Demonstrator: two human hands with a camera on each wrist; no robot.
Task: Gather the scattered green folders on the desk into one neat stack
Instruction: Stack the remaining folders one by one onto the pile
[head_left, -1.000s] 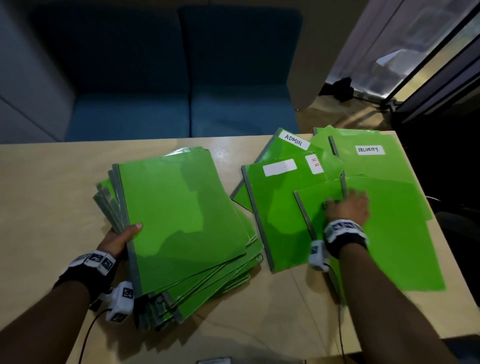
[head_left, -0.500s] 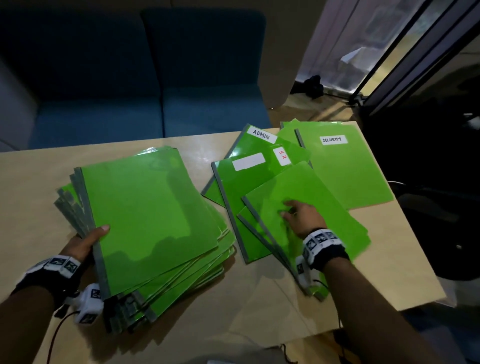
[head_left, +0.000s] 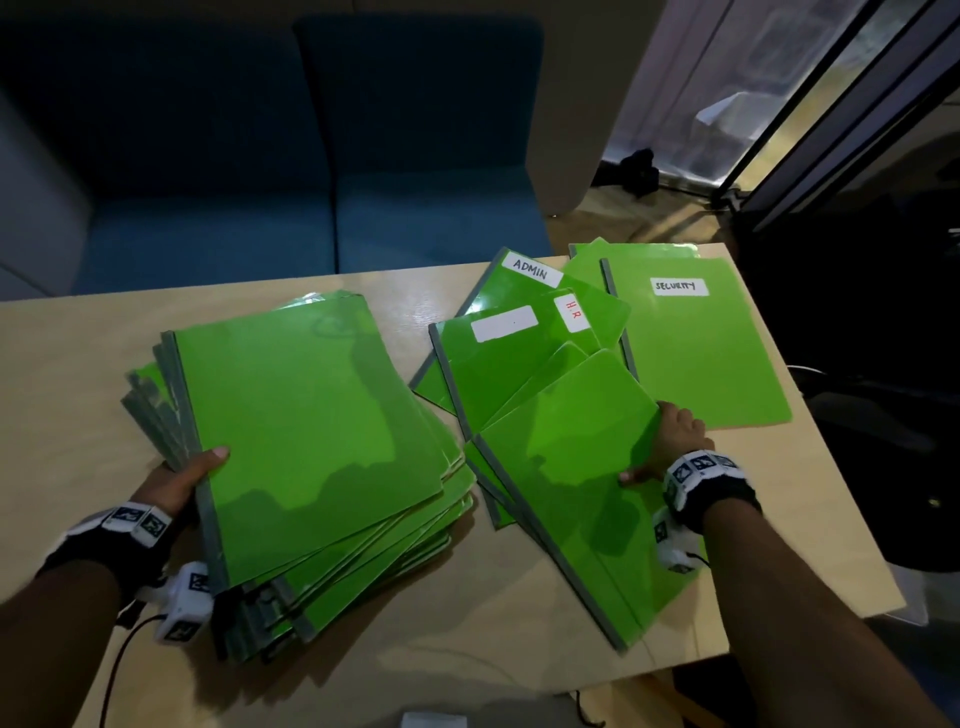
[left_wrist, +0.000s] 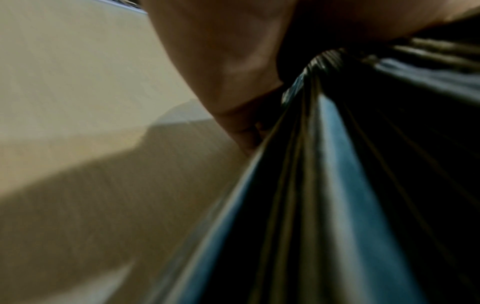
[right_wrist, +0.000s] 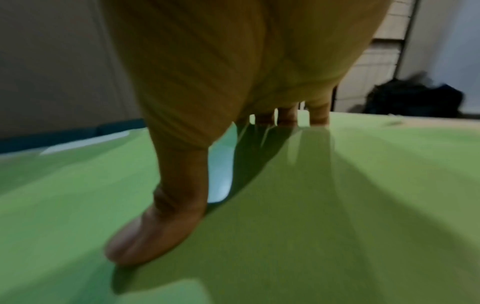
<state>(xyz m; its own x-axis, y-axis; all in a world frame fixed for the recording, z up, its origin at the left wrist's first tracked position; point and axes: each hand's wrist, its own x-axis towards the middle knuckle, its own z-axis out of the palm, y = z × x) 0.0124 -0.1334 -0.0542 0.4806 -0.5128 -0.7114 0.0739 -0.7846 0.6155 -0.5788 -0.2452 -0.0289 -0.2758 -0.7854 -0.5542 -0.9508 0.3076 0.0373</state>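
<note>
A thick, fanned stack of green folders (head_left: 311, 431) lies on the left of the desk (head_left: 67, 374). My left hand (head_left: 182, 478) grips its grey spine edge with the thumb on top; the left wrist view shows the palm (left_wrist: 221, 61) against the dark folder edges (left_wrist: 337, 185). My right hand (head_left: 670, 447) holds the right edge of a plain green folder (head_left: 566, 467), which is tilted up off another below it. Its thumb (right_wrist: 155, 236) presses the cover (right_wrist: 285, 226). Behind lie folders marked ADMIN (head_left: 524, 280), H.R (head_left: 571, 312) and SECURITY (head_left: 696, 353), and one with a blank label (head_left: 488, 374).
A blue sofa (head_left: 311, 208) stands behind the desk. The desk's right edge (head_left: 831, 493) drops off beside dark floor and a glass door (head_left: 831, 130). A small white object (head_left: 434, 719) shows at the bottom edge. A cable (head_left: 111, 670) hangs from my left wrist.
My right hand dragged the plain folder left and toward me, then shifted from lying on its cover to holding its right edge, which is now raised. The left hand kept its grip on the stack.
</note>
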